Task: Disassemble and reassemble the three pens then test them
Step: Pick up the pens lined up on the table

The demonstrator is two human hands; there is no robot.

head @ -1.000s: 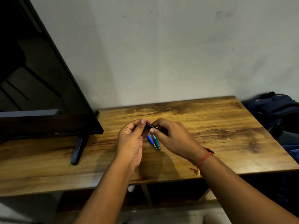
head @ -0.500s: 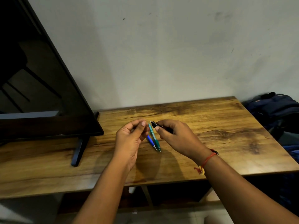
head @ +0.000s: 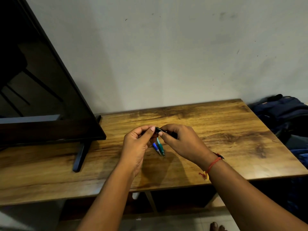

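Item: black pen [head: 159,130]. Held in the air just above the middle of the tabletop [head: 225,130], lying roughly level between the two hands. Only a short stretch of dark barrel shows between the fingers; whether it is whole or parted into pieces cannot be told from this view.

Left hand [head: 137,144]: fingers curled, thumb and forefinger pinching the left end of the black pen, thumbnail facing the camera.

Right hand [head: 181,143]: fingers curled round the rest of the barrel, thumb pressed to its near side. The two hands are close together, thumbs almost meeting. A red thread [head: 212,165] with a yellow knot is tied round this wrist.

Blue pen [head: 155,147]: flat on the tabletop, below the hands, tip toward the camera.

Green pen [head: 160,146]: flat on the tabletop, just beside the blue pen on its right, nearly parallel, tips close together. The upper ends of both are hidden by the hands.

Television [head: 41,97]: dark screen, at the left end of the tabletop, one stand foot [head: 80,155] on the wood.

Backpack [head: 283,112]: dark blue, beyond the right edge of the tabletop.

Wall [head: 166,55]: pale, scuffed, behind the tabletop.

Toes [head: 217,227]: bottom edge, on the tiled floor.
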